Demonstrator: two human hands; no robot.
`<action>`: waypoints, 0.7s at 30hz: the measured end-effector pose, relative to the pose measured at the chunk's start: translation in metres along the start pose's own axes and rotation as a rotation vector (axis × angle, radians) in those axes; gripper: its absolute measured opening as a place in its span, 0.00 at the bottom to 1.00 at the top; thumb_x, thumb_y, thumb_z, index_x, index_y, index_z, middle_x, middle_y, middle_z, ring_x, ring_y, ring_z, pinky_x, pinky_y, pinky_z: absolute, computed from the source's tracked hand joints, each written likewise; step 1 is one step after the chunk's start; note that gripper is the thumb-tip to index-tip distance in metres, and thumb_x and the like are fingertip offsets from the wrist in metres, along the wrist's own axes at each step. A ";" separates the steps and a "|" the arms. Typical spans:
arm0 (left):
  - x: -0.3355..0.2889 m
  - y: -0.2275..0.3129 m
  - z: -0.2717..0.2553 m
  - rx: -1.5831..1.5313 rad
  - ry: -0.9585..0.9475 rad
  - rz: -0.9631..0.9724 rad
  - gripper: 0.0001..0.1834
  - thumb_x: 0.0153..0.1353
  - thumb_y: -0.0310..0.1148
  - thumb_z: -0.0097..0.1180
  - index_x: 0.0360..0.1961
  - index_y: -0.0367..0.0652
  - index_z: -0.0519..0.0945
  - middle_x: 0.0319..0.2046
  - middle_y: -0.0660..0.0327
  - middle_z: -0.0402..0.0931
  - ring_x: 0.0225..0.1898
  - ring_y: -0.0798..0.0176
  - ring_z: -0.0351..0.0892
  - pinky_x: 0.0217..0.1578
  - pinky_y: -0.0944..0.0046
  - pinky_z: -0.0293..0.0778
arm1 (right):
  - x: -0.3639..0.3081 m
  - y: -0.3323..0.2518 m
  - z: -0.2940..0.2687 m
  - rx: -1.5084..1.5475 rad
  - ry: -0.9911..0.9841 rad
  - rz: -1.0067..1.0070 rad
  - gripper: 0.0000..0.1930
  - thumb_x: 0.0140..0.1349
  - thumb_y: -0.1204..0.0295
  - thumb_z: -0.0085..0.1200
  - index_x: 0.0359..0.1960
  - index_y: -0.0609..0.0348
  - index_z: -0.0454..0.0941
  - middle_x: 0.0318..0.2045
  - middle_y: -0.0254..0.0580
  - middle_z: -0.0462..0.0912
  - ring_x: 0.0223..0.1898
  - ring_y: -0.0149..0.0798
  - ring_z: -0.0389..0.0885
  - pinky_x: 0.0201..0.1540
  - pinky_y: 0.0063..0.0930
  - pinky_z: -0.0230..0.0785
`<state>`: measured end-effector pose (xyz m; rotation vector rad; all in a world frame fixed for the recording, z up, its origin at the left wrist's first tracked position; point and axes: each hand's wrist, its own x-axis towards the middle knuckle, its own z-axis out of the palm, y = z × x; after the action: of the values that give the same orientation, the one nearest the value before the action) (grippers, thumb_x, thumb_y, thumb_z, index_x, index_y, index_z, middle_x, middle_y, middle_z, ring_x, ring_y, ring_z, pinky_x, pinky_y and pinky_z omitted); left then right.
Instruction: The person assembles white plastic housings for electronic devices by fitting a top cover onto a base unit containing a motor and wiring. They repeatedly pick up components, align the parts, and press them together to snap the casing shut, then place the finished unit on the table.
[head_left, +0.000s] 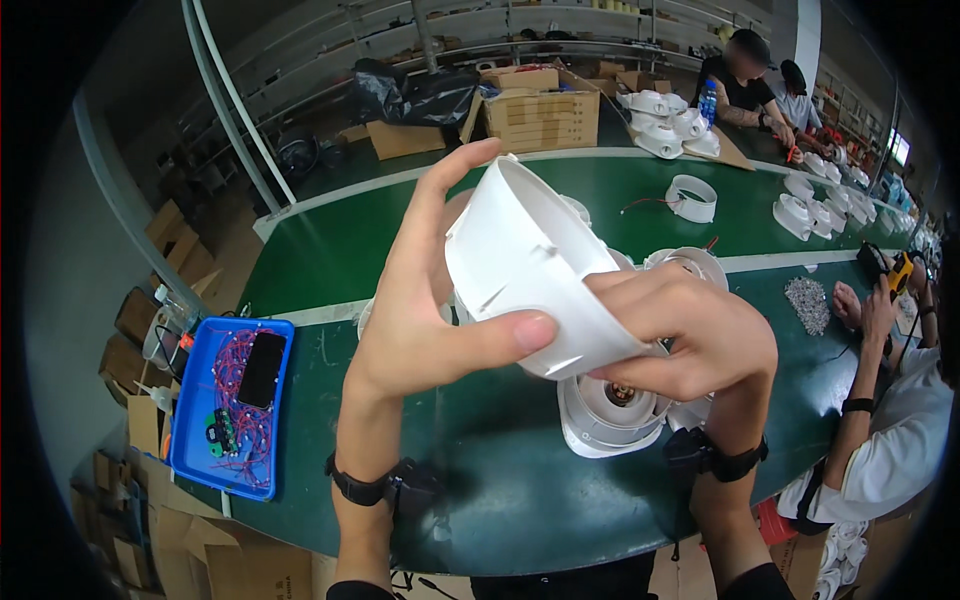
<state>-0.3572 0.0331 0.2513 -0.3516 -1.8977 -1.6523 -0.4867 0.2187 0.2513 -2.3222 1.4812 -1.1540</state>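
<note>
The left hand, curved wide, grips a white tapered plastic housing raised above the table, inward of its near edge; the right hand pinches its right side. Turning or checking seems underway; the next move calls for steady grips.

Grey wall at left; pale floor beyond the bench end. Dark green workbench in front, pale strip dividing it from a brighter green worktop. Long metal racks across the rear. Light-coloured pillar, upper right. Bright rectangular patch, far right.
</note>
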 end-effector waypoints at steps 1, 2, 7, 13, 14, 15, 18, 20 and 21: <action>0.000 -0.003 -0.001 0.106 0.000 0.061 0.63 0.37 0.51 0.77 0.70 0.35 0.55 0.57 0.47 0.69 0.58 0.51 0.74 0.57 0.53 0.73 | -0.001 -0.004 -0.003 -0.010 -0.017 0.049 0.15 0.56 0.73 0.63 0.43 0.68 0.79 0.36 0.53 0.83 0.37 0.52 0.81 0.40 0.37 0.73; 0.000 -0.007 -0.004 0.213 0.000 0.121 0.62 0.37 0.48 0.78 0.69 0.35 0.55 0.57 0.47 0.69 0.58 0.51 0.74 0.57 0.54 0.72 | -0.002 -0.006 -0.005 -0.019 -0.033 0.098 0.18 0.56 0.72 0.64 0.47 0.68 0.78 0.37 0.54 0.83 0.37 0.51 0.82 0.41 0.36 0.73; -0.001 -0.011 -0.001 0.607 0.001 0.354 0.58 0.38 0.38 0.77 0.69 0.35 0.56 0.58 0.48 0.69 0.58 0.53 0.73 0.58 0.57 0.70 | 0.001 0.000 0.006 0.105 0.181 0.051 0.22 0.62 0.69 0.59 0.55 0.69 0.71 0.34 0.54 0.81 0.33 0.43 0.81 0.37 0.33 0.71; 0.000 -0.013 0.001 0.492 -0.154 0.259 0.53 0.49 0.46 0.69 0.70 0.34 0.56 0.60 0.47 0.68 0.60 0.53 0.71 0.62 0.57 0.64 | -0.005 -0.009 -0.011 0.178 0.064 0.130 0.18 0.68 0.70 0.51 0.54 0.71 0.72 0.35 0.51 0.84 0.36 0.41 0.83 0.41 0.32 0.74; 0.000 -0.012 0.002 0.463 -0.125 0.263 0.51 0.51 0.47 0.67 0.70 0.34 0.57 0.60 0.47 0.68 0.60 0.54 0.71 0.62 0.57 0.64 | -0.004 -0.009 -0.009 0.208 0.084 0.099 0.17 0.68 0.71 0.50 0.54 0.71 0.72 0.35 0.51 0.84 0.37 0.41 0.84 0.42 0.32 0.75; -0.001 -0.011 0.002 0.435 -0.096 0.267 0.50 0.53 0.49 0.66 0.70 0.34 0.58 0.60 0.47 0.68 0.61 0.54 0.70 0.62 0.57 0.63 | -0.003 -0.008 -0.007 0.239 0.103 0.067 0.17 0.68 0.72 0.49 0.54 0.71 0.72 0.36 0.51 0.84 0.38 0.42 0.84 0.43 0.32 0.75; -0.001 -0.006 0.009 0.433 0.054 0.265 0.38 0.53 0.37 0.69 0.64 0.36 0.69 0.50 0.50 0.77 0.51 0.56 0.78 0.55 0.58 0.71 | -0.004 -0.009 -0.004 0.292 0.076 0.129 0.16 0.69 0.73 0.47 0.54 0.71 0.73 0.38 0.51 0.85 0.41 0.43 0.85 0.46 0.32 0.76; -0.001 -0.003 0.011 0.534 0.151 0.342 0.20 0.63 0.28 0.56 0.57 0.36 0.76 0.43 0.53 0.82 0.44 0.62 0.82 0.45 0.65 0.75 | -0.004 -0.006 -0.010 0.276 -0.007 0.082 0.16 0.69 0.73 0.47 0.53 0.71 0.74 0.38 0.51 0.85 0.41 0.43 0.85 0.46 0.32 0.76; 0.000 -0.001 0.006 0.596 0.181 0.340 0.18 0.65 0.27 0.52 0.55 0.36 0.77 0.42 0.54 0.83 0.42 0.63 0.82 0.43 0.67 0.76 | -0.005 -0.006 -0.012 0.269 -0.049 0.059 0.16 0.69 0.73 0.47 0.53 0.71 0.74 0.38 0.51 0.85 0.41 0.43 0.86 0.46 0.32 0.76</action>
<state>-0.3590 0.0385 0.2506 -0.2474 -1.9547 -0.8200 -0.4920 0.2290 0.2598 -2.0979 1.2806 -1.1899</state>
